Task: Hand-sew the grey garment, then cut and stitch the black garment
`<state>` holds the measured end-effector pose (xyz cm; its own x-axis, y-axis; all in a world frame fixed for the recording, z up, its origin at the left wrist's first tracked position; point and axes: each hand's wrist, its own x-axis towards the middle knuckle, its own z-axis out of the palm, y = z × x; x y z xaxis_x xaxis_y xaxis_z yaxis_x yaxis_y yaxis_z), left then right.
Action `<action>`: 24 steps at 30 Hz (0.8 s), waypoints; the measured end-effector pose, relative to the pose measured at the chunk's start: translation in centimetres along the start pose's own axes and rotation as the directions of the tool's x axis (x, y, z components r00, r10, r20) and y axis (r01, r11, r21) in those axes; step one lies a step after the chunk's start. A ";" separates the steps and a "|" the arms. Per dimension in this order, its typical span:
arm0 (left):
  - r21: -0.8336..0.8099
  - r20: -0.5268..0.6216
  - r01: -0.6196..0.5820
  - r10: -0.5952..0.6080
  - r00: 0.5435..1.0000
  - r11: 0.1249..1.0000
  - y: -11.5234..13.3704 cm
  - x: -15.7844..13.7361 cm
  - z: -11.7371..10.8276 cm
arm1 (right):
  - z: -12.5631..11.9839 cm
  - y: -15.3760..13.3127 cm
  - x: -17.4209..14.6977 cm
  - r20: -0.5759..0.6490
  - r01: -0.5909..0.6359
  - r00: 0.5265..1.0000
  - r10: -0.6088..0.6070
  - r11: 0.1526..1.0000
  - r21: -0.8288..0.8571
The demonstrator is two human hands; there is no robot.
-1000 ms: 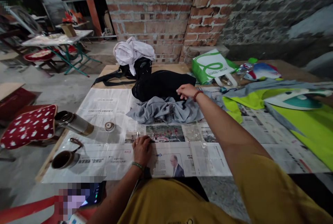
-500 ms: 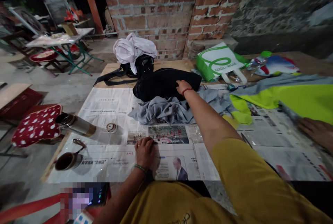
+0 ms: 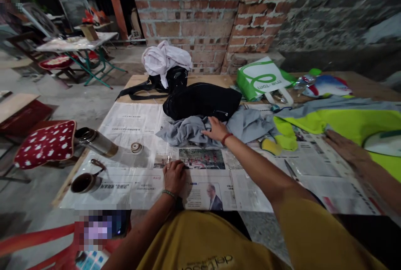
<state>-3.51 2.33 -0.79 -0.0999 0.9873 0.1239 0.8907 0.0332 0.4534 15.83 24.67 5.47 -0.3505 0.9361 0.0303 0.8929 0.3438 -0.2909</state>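
The right hand lies spread, palm down, on the crumpled grey cloth, which sits mid-counter just in front of the black bag; the left hand rests loosely curled on the newspaper, holding nothing. Another person's hand presses flat beside the yellow-green garment; a steel flask lies near the left edge.

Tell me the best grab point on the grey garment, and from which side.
Take the grey garment at the bunched folds on its near edge, where the right hand already rests, coming from the wearer's side. The ridges there stand up enough to pinch; its far edge lies against or under the black bag. The left hand presses the newspaper flat.
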 end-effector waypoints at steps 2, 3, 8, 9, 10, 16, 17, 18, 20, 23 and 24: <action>0.003 -0.005 -0.004 0.004 1.000 1.000 0.0 -0.1 0.0 | 1.6 -0.2 -3.1 -0.029 -0.042 0.999 0.042 0.999 -0.010; 0.005 -0.007 -0.009 0.009 1.000 1.000 0.0 -0.1 0.0 | 2.1 -0.1 -4.5 -0.029 -0.049 0.998 0.049 0.999 -0.018; -0.004 -0.014 -0.008 0.008 1.000 1.000 0.1 -0.1 -0.3 | 1.8 2.9 -11.6 0.050 0.140 0.989 -0.137 0.989 -0.057; -0.016 -0.022 0.001 -0.001 1.000 1.000 0.1 -0.1 -0.2 | 1.5 3.9 -13.3 0.060 0.171 0.984 -0.167 0.983 -0.073; -0.039 -0.038 0.007 -0.009 0.999 0.999 0.0 -0.1 -0.1 | 1.1 5.1 -15.0 0.050 0.184 0.982 -0.180 0.979 -0.091; -0.321 -0.278 0.065 -0.160 0.947 0.945 -1.9 0.6 0.9 | -0.4 13.1 -25.3 0.005 0.186 0.982 -0.186 0.979 -0.077; -0.351 -0.300 0.098 -0.211 0.930 0.931 -2.1 1.0 0.7 | -0.6 14.2 -26.6 0.004 0.145 0.989 -0.145 0.986 -0.088; -0.368 -0.316 0.127 -0.252 0.915 0.921 -2.2 1.6 0.5 | -0.8 15.0 -27.6 -0.009 0.097 0.995 -0.099 0.990 -0.100; -0.367 -0.336 0.144 -0.275 0.901 0.919 -1.8 3.1 -0.4 | -1.4 15.7 -28.7 -0.077 0.007 0.997 -0.016 0.994 -0.110; -0.308 -0.344 0.038 -0.149 0.927 0.951 0.1 5.5 -1.6 | -2.2 13.5 -28.6 -0.212 -0.058 0.976 0.044 0.996 -0.062; -0.278 -0.332 -0.006 -0.090 0.939 0.960 1.0 6.2 -1.7 | -2.4 12.1 -28.2 -0.241 -0.060 0.969 0.050 0.998 -0.036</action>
<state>-4.03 8.21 1.96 -0.3215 0.8722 0.3687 0.7327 -0.0175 0.6803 37.21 2.64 3.36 -0.2272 0.9424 0.2456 0.9219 0.2894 -0.2576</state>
